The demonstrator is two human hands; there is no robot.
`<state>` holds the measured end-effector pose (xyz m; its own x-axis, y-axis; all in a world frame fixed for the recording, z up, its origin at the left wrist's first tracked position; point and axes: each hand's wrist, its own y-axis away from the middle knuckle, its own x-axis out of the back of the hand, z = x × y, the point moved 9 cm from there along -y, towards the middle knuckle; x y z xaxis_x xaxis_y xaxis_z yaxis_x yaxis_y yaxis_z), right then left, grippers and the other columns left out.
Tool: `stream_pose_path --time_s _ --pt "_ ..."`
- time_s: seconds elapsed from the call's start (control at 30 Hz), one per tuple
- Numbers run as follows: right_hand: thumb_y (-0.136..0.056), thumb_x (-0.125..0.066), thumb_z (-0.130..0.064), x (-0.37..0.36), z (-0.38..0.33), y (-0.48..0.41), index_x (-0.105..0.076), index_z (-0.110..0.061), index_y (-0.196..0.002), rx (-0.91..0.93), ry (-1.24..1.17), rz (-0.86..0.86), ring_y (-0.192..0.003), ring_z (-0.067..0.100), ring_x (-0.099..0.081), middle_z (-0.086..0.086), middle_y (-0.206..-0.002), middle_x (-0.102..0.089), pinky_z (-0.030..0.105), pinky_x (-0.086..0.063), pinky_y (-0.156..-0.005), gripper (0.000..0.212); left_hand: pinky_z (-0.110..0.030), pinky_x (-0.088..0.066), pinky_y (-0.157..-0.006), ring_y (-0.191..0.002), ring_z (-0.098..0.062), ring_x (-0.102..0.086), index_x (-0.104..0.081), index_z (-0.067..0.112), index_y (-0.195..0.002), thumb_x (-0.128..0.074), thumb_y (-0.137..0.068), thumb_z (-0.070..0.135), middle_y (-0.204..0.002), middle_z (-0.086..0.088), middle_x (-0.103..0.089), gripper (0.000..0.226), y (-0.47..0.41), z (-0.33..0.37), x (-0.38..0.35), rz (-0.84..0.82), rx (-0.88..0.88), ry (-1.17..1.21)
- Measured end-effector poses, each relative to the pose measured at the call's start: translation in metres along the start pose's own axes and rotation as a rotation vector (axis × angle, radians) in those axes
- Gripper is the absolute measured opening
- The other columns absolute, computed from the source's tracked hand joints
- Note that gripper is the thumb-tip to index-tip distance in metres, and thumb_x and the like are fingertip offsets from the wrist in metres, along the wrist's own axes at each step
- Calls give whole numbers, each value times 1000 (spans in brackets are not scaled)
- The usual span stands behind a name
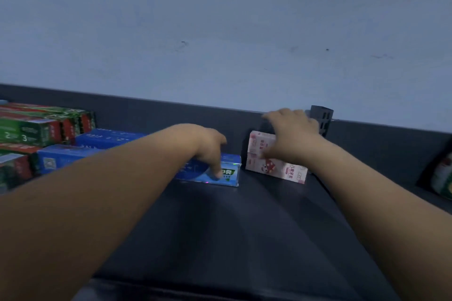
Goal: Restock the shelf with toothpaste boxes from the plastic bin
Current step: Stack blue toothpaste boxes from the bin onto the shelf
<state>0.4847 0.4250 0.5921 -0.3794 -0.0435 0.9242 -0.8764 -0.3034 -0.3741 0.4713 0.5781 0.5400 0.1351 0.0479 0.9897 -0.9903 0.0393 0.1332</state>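
A blue toothpaste box (227, 175) lies flat on the dark shelf (244, 227). My left hand (208, 146) lies over its top, fingers bent down over its near face. To its right stand pink-and-white toothpaste boxes (276, 166), stacked two high. My right hand (291, 137) rests on the top of this stack, fingers spread and reaching towards the back. The plastic bin is out of view.
More blue boxes (107, 137) and red-and-green boxes (36, 129) are stacked at the left. A dark perforated divider (322, 120) stands at the back behind the pink boxes. Another packaged item (442, 178) sits at the far right. A pale wall rises behind the shelf.
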Motion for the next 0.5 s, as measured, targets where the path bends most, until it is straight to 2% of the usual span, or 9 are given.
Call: stream_pose_path --time_s 0.07,0.13,0.2,0.27,0.3,0.37,0.43,0.5 --pt "-73 -73 -55 5 -48 1 -41 -31 -138 147 -64 4 -131 26 -38 -1 -141 -44 45 -34 -103 77 -43 -35 -109 -135 -26 -40 -28 24 -149 -78 -73 43 -152 2 -35 93 9 -35 5 -18 99 -32" --pt "-76 -72 -54 -10 -89 -1 -41 -29 -140 255 -151 -116 -132 25 -42 -3 -143 -46 43 -35 -106 75 -40 -39 -106 -128 -27 -47 -41 19 -142 -73 -77 40 -145 -2 -45 76 22 -69 11 -9 173 -54" --pt "-77 -72 -52 -34 -116 -5 -38 -26 -143 285 -212 -250 -132 25 -44 -3 -144 -47 44 -35 -109 79 -33 -46 -93 -112 -26 -58 -58 14 -126 -65 -83 33 -126 -5 -60 47 35 -97 12 -4 214 -102" --pt "-79 -72 -48 -53 -132 -10 -43 -24 -140 289 -205 -316 -127 26 -49 -3 -138 -53 44 -36 -107 71 -26 -39 -75 -95 -23 -56 -61 6 -120 -52 -93 21 -113 -9 -62 32 47 -121 6 -52 266 -178" --pt "-81 -72 -44 -60 -137 -12 -48 -23 -134 294 -205 -329 -122 26 -52 -2 -131 -56 43 -39 -104 61 -26 -36 -73 -91 -22 -52 -60 4 -120 -47 -94 17 -115 -12 -61 31 52 -130 2 -66 284 -202" --pt "-83 -71 -33 -67 -142 -16 -55 -21 -125 295 -251 -328 -113 25 -56 1 -121 -60 37 -44 -97 46 -29 -38 -78 -94 -24 -51 -58 3 -122 -44 -95 17 -120 -13 -58 33 55 -147 -4 -72 312 -190" --pt "-83 -72 -27 -67 -141 -19 -55 -20 -126 283 -294 -326 -109 23 -57 2 -121 -60 31 -45 -92 46 -32 -39 -88 -106 -26 -52 -54 4 -130 -44 -96 20 -130 -14 -53 38 54 -156 -10 -69 303 -171" --pt "-82 -72 -24 -67 -137 -20 -55 -20 -128 268 -295 -331 -109 23 -57 2 -123 -59 30 -44 -92 49 -32 -36 -86 -103 -25 -48 -53 4 -124 -42 -96 19 -128 -12 -51 33 51 -160 -14 -67 296 -148"
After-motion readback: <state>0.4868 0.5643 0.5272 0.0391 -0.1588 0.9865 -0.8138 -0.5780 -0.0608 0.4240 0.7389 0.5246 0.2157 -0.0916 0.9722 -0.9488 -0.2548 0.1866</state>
